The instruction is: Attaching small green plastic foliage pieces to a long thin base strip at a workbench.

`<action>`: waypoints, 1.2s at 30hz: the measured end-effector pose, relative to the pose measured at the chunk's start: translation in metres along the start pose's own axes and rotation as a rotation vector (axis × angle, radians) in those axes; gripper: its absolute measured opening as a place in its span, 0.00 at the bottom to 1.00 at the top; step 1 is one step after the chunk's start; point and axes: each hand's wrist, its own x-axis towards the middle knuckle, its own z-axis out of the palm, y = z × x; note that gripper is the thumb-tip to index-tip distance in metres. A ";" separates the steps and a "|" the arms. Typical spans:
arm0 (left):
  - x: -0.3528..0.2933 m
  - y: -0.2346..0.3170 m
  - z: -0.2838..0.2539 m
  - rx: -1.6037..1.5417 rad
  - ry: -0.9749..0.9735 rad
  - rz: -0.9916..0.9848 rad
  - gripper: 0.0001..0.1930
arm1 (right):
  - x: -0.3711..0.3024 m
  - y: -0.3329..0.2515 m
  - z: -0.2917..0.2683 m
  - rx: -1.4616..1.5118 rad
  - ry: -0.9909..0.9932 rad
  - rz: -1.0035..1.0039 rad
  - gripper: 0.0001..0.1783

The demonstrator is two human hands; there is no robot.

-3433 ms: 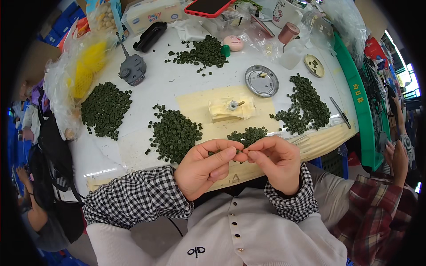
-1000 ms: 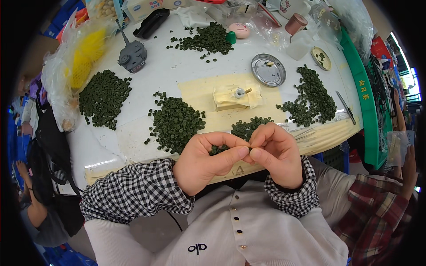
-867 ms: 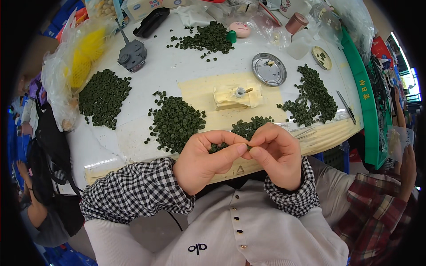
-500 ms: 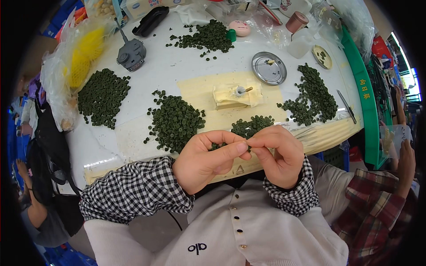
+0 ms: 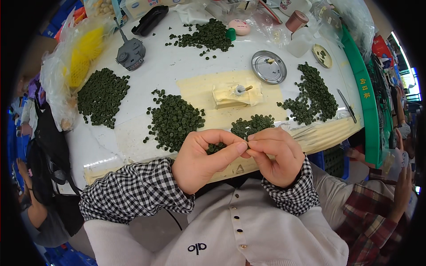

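My left hand (image 5: 202, 157) and my right hand (image 5: 279, 156) meet at the fingertips above the table's near edge. Both are pinched closed, thumb against forefinger, and whatever is between the tips is too small to make out. A few dark green round pieces (image 5: 216, 147) show through the gap between my left thumb and forefinger; whether they lie in that hand or behind it I cannot tell. Just beyond the fingertips is a small pile of green pieces (image 5: 253, 126). A larger pile (image 5: 175, 122) of the same pieces lies beyond my left hand.
More green piles lie at the left (image 5: 103, 98), far middle (image 5: 211, 36) and right (image 5: 315, 95). A taped block with a peg (image 5: 235, 94) stands mid-table. Around it are a round metal lid (image 5: 269, 67), a grey model turret (image 5: 130, 52), a thin tool (image 5: 346, 105) and a green rail (image 5: 366, 91).
My hands stay together, with small shifts of the fingers. A dark green bit that showed at the fingertips is now hidden. At the right, a co-worker's hand has moved lower.
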 end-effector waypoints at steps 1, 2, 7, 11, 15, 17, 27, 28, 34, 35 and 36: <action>0.000 -0.001 0.000 0.004 -0.001 0.002 0.08 | 0.000 0.000 0.000 0.003 0.002 0.003 0.12; 0.000 -0.002 -0.001 0.009 -0.002 0.004 0.08 | 0.000 0.000 0.000 0.005 0.005 0.005 0.12; 0.001 -0.003 -0.004 -0.060 -0.008 -0.069 0.09 | 0.000 0.000 -0.001 0.010 -0.004 0.004 0.11; 0.002 -0.003 -0.005 -0.072 -0.011 -0.056 0.08 | 0.002 -0.002 -0.003 0.050 -0.022 0.072 0.10; 0.000 0.001 0.000 -0.026 -0.009 -0.001 0.08 | 0.001 -0.004 -0.007 0.359 -0.082 0.352 0.08; -0.001 0.001 -0.001 0.043 0.005 0.008 0.07 | 0.000 -0.006 -0.007 0.541 -0.092 0.486 0.07; 0.000 -0.006 -0.001 0.217 0.074 0.117 0.06 | -0.003 -0.009 -0.003 0.691 -0.078 0.588 0.06; 0.000 -0.005 -0.002 0.218 0.073 0.116 0.06 | -0.002 -0.010 -0.003 0.682 -0.077 0.584 0.06; -0.001 -0.003 0.000 0.204 0.067 0.098 0.06 | -0.002 -0.011 -0.004 0.605 -0.072 0.535 0.06; -0.001 -0.002 0.002 0.203 0.065 0.094 0.06 | -0.002 -0.012 -0.004 0.604 -0.063 0.540 0.06; -0.002 0.000 0.003 0.178 0.070 0.072 0.06 | -0.002 -0.013 -0.003 0.630 -0.053 0.562 0.06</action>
